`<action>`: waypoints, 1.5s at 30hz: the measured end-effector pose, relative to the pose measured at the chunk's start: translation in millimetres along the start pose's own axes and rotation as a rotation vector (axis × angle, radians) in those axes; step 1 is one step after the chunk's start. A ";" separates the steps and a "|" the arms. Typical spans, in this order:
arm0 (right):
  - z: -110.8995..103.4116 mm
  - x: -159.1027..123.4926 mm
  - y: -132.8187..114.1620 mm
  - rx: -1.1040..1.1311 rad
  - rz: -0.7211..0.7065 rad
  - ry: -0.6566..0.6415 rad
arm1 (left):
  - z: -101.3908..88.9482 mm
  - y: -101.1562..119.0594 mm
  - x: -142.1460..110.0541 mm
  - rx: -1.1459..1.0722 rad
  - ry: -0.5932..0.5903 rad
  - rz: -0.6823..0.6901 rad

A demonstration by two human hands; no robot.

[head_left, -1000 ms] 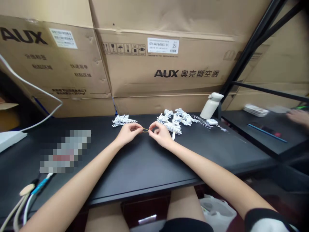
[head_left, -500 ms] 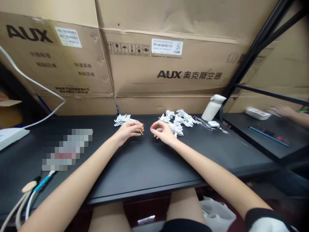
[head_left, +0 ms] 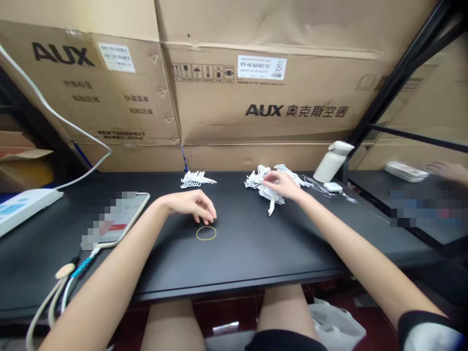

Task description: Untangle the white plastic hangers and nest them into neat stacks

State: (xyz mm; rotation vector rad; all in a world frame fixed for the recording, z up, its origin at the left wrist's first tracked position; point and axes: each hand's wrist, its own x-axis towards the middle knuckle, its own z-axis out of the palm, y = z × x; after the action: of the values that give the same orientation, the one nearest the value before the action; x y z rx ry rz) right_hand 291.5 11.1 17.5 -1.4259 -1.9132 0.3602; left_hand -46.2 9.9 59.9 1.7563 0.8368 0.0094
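A dark table (head_left: 252, 251) seen from the seat, cardboard boxes (head_left: 215, 112) standing behind it. A yellow band (head_left: 206, 240) lies as a flat loop on the tabletop, in front of the left hand (head_left: 192, 202). That hand's fingers are loosely bent and point down, a narrow gap between thumb and fingertips, just beside the band; whether they touch it, I cannot tell. The right hand (head_left: 284, 185) is at the large white pile (head_left: 272, 196), thumb and forefinger close together; whether they pinch a piece, I cannot tell. The small white pile (head_left: 195, 180) lies beyond the left hand. To the right of the large pile are glasses (head_left: 317, 185), a white case (head_left: 332, 187) and an upright, slightly leaning bottle (head_left: 332, 163). A phone (head_left: 127, 218) with a cable (head_left: 83, 267) lies by the left forearm, a power strip (head_left: 29, 207) farther left. At far right, another person's hand (head_left: 444, 170) is blurred.
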 end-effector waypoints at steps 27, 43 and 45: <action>46.6 -55.7 -92.2 1.170 0.379 0.067 | 81.9 14.2 44.1 -0.093 0.567 0.502; 45.2 -56.4 -87.4 1.126 0.361 -0.033 | 72.6 15.0 42.0 -0.435 0.495 0.416; 47.2 -56.4 -89.9 1.258 0.412 -0.012 | 79.5 14.9 45.2 -0.372 0.518 0.503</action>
State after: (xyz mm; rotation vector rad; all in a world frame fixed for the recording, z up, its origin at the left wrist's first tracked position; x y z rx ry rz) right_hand 202.4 -63.4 16.9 -0.8635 -0.9360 1.4395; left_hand 27.7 -34.2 25.5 1.5766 0.6718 0.9272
